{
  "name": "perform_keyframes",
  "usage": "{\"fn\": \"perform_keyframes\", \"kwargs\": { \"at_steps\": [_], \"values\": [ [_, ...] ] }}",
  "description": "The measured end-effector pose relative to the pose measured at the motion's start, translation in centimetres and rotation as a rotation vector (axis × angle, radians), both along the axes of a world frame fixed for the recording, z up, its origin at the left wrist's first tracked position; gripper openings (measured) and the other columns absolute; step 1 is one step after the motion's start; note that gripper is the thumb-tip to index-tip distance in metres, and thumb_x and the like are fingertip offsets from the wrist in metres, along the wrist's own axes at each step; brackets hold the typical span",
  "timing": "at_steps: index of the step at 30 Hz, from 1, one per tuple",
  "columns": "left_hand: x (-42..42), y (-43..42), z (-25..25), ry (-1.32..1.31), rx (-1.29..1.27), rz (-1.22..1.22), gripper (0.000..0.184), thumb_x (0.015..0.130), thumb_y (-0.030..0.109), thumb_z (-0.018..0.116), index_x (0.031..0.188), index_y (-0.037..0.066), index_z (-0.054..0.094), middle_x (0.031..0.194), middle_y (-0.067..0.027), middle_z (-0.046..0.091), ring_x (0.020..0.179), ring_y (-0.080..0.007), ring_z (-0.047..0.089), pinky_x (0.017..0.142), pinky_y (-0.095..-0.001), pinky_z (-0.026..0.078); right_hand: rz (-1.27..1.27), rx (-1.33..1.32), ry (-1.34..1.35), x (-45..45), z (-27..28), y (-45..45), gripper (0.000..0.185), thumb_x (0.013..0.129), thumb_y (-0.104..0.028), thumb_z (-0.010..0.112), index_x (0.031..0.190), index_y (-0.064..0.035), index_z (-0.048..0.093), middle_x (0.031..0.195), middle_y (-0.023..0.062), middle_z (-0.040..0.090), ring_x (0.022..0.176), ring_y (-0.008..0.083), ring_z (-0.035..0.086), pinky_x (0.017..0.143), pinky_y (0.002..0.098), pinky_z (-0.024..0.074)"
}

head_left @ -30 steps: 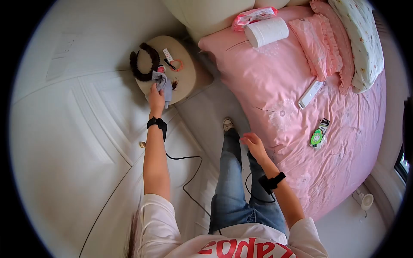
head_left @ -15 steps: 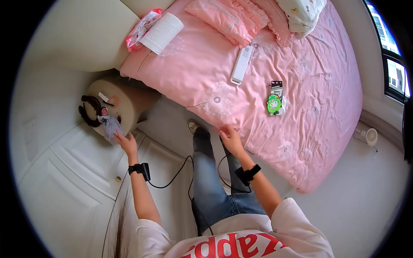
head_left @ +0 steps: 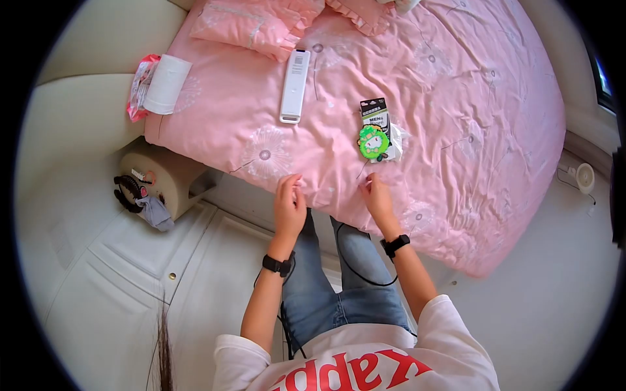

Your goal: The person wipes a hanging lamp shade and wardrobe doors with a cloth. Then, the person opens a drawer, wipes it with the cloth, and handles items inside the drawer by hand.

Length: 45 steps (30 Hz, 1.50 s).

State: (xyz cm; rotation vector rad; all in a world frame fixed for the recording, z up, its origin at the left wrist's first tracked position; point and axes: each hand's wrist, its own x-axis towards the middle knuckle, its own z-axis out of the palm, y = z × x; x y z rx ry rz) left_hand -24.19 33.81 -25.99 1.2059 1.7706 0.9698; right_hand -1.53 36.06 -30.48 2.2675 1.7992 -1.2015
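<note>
Left hand [head_left: 290, 203] and right hand [head_left: 379, 201] held apart at near edge of bed [head_left: 443, 176]; fingers bent, whether closed cannot be told. Green ornament [head_left: 373, 142], overlapping packet [head_left: 374, 109], laid on bed, near right hand.

white roll [head_left: 167, 85] against pink packet [head_left: 137, 94] | pink pillow [head_left: 251, 27], top | round-headed white object [head_left: 585, 178], right

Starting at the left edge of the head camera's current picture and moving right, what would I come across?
Grey cloth → left hand → green trinket → white round object. Overlapping things are left out.
</note>
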Motion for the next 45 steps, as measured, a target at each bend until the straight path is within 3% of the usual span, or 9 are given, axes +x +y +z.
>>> {"fn": "perform_keyframes", "kwargs": {
  "at_steps": [3,8,11,13,17,22,28,37,45],
  "values": [
    [4.5,4.6,-0.7,-0.024,-0.046,-0.226,0.033,0.079,-0.003,0.048,0.112,-0.001,0.047,0.106,-0.0166,0.051,0.095,-0.0306,0.052,0.081,-0.0349,0.044,0.119,0.167,0.025,0.2,-1.8,-0.5,0.012,0.078,-0.012,0.057,0.084,-0.0035,0.052,0.074,0.0164,0.061,0.070,0.0357,0.059,0.060,0.0423,0.0456],
    [10.1,9.8,-4.6,0.025,-0.124,-0.251,0.046,0.079,0.005,0.055,0.122,-0.001,0.039,0.112,-0.0188,0.048,0.103,-0.0322,0.048,0.086,-0.0370,0.041,0.110,0.050,0.318,2.9,-1.5,0.8,0.010,0.076,-0.006,0.056,0.085,-0.0014,0.055,0.077,0.0162,0.061,0.069,0.0325,0.059,0.062,0.0381,0.0468],
    [12.1,12.2,-5.2,0.035,-0.160,-0.164,0.051,0.078,0.006,0.058,0.124,-0.002,0.037,0.108,-0.0183,0.051,0.098,-0.0305,0.051,0.082,-0.0362,0.043,0.000,-0.020,0.479,4.6,-2.3,1.1,0.012,0.078,-0.005,0.056,0.089,0.0001,0.055,0.077,0.0164,0.061,0.068,0.0304,0.060,0.062,0.0356,0.0470],
    [12.9,12.5,-6.4,-0.012,-0.167,-0.128,0.053,0.078,0.006,0.061,0.124,-0.002,0.037,0.096,-0.0146,0.055,0.080,-0.0234,0.056,0.069,-0.0315,0.046,-0.183,-0.021,0.499,5.4,-0.1,2.7,0.012,0.078,-0.007,0.056,0.087,0.0001,0.055,0.077,0.0173,0.061,0.069,0.0340,0.059,0.061,0.0382,0.0464],
    [13.1,12.3,-5.5,-0.023,-0.335,-0.107,0.052,0.077,0.007,0.065,0.122,-0.002,0.041,0.082,-0.0107,0.059,0.062,-0.0166,0.057,0.056,-0.0268,0.046,-0.123,0.110,0.426,7.1,0.5,5.6,0.015,0.081,-0.010,0.055,0.092,0.0005,0.054,0.080,0.0180,0.061,0.071,0.0327,0.060,0.063,0.0368,0.0473],
    [10.8,8.5,-5.3,-0.524,-0.384,-0.009,0.035,0.085,0.008,0.057,0.115,-0.006,0.046,0.099,-0.0105,0.059,0.088,-0.0132,0.057,0.077,-0.0251,0.047,0.018,-0.037,0.413,6.9,3.2,7.2,0.022,0.084,-0.011,0.053,0.102,0.0011,0.051,0.082,0.0170,0.062,0.076,0.0275,0.062,0.067,0.0331,0.0477],
    [10.4,5.6,-2.4,-0.752,-0.586,0.145,0.030,0.084,0.005,0.058,0.111,-0.002,0.046,0.103,-0.0098,0.058,0.096,-0.0127,0.055,0.084,-0.0249,0.043,-0.434,-0.237,1.125,5.7,3.1,5.7,0.033,0.087,-0.006,0.050,0.119,-0.0010,0.044,0.092,0.0076,0.061,0.085,0.0138,0.058,0.074,0.0277,0.0456],
    [11.7,6.0,-2.7,-0.827,-0.491,-0.045,0.028,0.086,0.008,0.055,0.112,0.002,0.046,0.102,-0.0055,0.059,0.097,-0.0119,0.055,0.084,-0.0262,0.044,-0.413,-0.213,1.031,5.8,1.6,7.6,0.024,0.084,0.001,0.052,0.107,0.0013,0.049,0.100,0.0056,0.058,0.090,0.0098,0.055,0.078,0.0235,0.0441],
    [10.1,7.6,-3.9,-0.750,-0.504,0.071,0.020,0.091,0.013,0.049,0.106,0.002,0.052,0.096,-0.0044,0.060,0.084,-0.0090,0.058,0.071,-0.0229,0.047,-0.384,-0.240,0.962,6.2,1.9,8.7,0.030,0.083,0.005,0.050,0.113,0.0012,0.049,0.104,0.0045,0.058,0.093,0.0100,0.055,0.079,0.0242,0.0455]
  ]
}}
